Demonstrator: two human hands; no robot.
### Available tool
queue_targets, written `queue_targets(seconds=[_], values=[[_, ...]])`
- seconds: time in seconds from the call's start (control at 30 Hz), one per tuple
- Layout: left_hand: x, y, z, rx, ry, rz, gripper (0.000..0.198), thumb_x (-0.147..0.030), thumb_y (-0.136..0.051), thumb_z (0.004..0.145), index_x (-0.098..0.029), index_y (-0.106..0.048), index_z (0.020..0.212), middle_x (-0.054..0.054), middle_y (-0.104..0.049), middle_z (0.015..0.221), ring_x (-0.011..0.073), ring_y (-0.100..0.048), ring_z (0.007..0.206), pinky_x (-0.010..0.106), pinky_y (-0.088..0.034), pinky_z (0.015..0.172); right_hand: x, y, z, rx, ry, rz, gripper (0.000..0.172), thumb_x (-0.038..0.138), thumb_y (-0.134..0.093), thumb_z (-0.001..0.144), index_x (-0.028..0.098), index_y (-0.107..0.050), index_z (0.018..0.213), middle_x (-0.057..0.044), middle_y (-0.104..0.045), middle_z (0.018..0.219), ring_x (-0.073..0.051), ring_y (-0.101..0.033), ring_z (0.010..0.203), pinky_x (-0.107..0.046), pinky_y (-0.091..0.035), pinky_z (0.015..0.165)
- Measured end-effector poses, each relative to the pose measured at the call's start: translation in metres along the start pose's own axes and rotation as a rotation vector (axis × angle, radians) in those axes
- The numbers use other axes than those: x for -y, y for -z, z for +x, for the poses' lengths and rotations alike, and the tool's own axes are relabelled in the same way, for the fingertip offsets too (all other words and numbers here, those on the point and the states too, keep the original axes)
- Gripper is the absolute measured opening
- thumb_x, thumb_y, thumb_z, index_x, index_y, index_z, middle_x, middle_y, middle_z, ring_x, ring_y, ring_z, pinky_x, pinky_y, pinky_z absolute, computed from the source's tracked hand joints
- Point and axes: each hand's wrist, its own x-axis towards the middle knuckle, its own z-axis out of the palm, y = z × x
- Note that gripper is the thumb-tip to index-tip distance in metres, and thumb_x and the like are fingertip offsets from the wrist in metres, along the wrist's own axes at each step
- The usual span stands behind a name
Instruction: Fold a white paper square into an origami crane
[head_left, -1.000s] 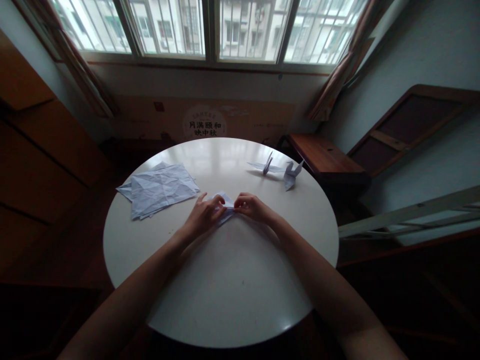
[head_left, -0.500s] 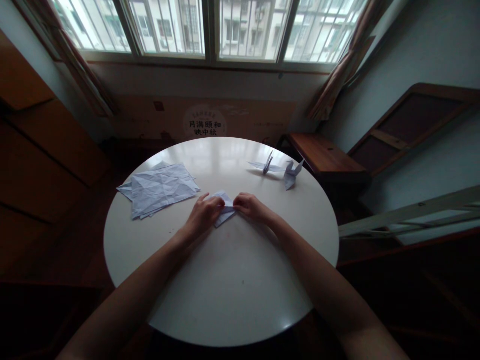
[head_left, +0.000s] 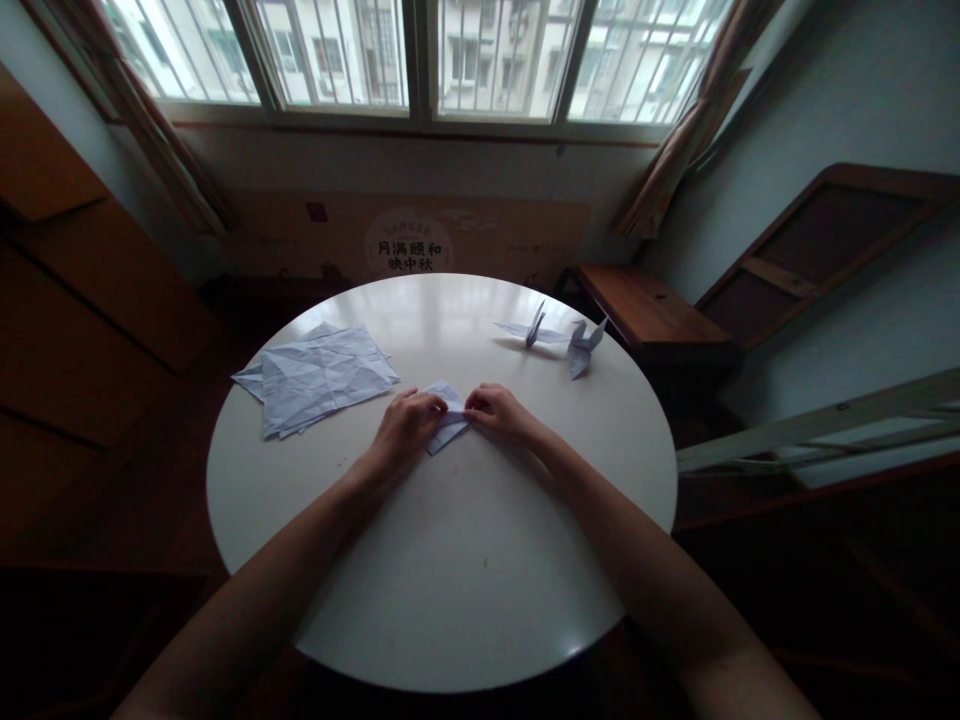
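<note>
A small folded piece of white paper (head_left: 448,422) lies near the middle of the round white table (head_left: 450,570). My left hand (head_left: 405,425) rests on its left side with fingers curled over it. My right hand (head_left: 496,411) pinches its right edge between thumb and fingertips. Most of the folded paper is hidden under the two hands.
A loose pile of creased white sheets (head_left: 319,375) lies at the table's left. Two folded paper cranes (head_left: 538,330) (head_left: 583,350) stand at the far right. A low wooden bench (head_left: 643,310) sits beyond the table, under the window. A dark cabinet (head_left: 67,290) is at left.
My left thumb, raised a second ago, has come down onto the folded paper, and both hands have closed in a little on it.
</note>
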Motion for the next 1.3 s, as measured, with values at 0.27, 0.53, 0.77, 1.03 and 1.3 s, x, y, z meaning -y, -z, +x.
queue_targets(seconds=[0.27, 0.53, 0.77, 1.03, 1.3], values=[[-0.0002, 0.0014, -0.0004, 0.007, 0.004, -0.007, 0.012, -0.015, -0.059, 0.087, -0.021, -0.070, 0.086, 0.003, -0.073, 0.083, 0.0186, -0.068, 0.079, 0.036, -0.051, 0.088, -0.0016, -0.0003, 0.0012, 0.005, 0.009, 0.008, 0.004, 0.018, -0.070, 0.081, 0.015, -0.070, 0.082, -0.002, -0.060, 0.073, -0.013, -0.053, 0.069, -0.025, -0.039, 0.069], [-0.0006, 0.0011, -0.0007, 0.013, 0.002, -0.012, 0.012, -0.027, -0.065, 0.087, -0.022, -0.070, 0.097, 0.002, -0.075, 0.084, 0.0190, -0.070, 0.081, 0.046, -0.039, 0.105, -0.0020, -0.0022, 0.0000, -0.015, 0.063, 0.014, 0.005, 0.017, -0.075, 0.076, 0.017, -0.070, 0.075, -0.002, -0.060, 0.074, -0.014, -0.053, 0.072, -0.026, -0.039, 0.071], [-0.0014, 0.0025, -0.0007, 0.049, -0.019, 0.010, 0.013, -0.033, -0.064, 0.087, -0.021, -0.069, 0.086, 0.001, -0.075, 0.083, 0.0182, -0.070, 0.076, 0.050, -0.035, 0.107, -0.0015, -0.0021, -0.0003, 0.004, 0.156, 0.019, 0.006, 0.016, -0.069, 0.081, 0.016, -0.068, 0.075, -0.005, -0.060, 0.078, -0.016, -0.054, 0.075, -0.028, -0.041, 0.071], [-0.0004, 0.0003, -0.0009, 0.045, -0.024, 0.019, 0.013, -0.032, -0.061, 0.089, -0.022, -0.068, 0.084, 0.001, -0.075, 0.083, 0.0181, -0.069, 0.078, 0.047, -0.036, 0.107, 0.0001, -0.0010, -0.0011, 0.010, 0.164, 0.042, 0.006, 0.016, -0.067, 0.082, 0.016, -0.068, 0.076, -0.004, -0.059, 0.078, -0.015, -0.054, 0.074, -0.027, -0.042, 0.069], [-0.0008, -0.0003, -0.0008, 0.046, -0.029, 0.032, 0.015, -0.032, -0.058, 0.091, -0.022, -0.067, 0.085, 0.001, -0.075, 0.086, 0.0185, -0.069, 0.081, 0.047, -0.036, 0.108, 0.0006, -0.0008, -0.0014, 0.014, 0.134, 0.080, 0.006, 0.015, -0.067, 0.081, 0.017, -0.069, 0.075, -0.003, -0.060, 0.077, -0.014, -0.055, 0.074, -0.025, -0.043, 0.069]])
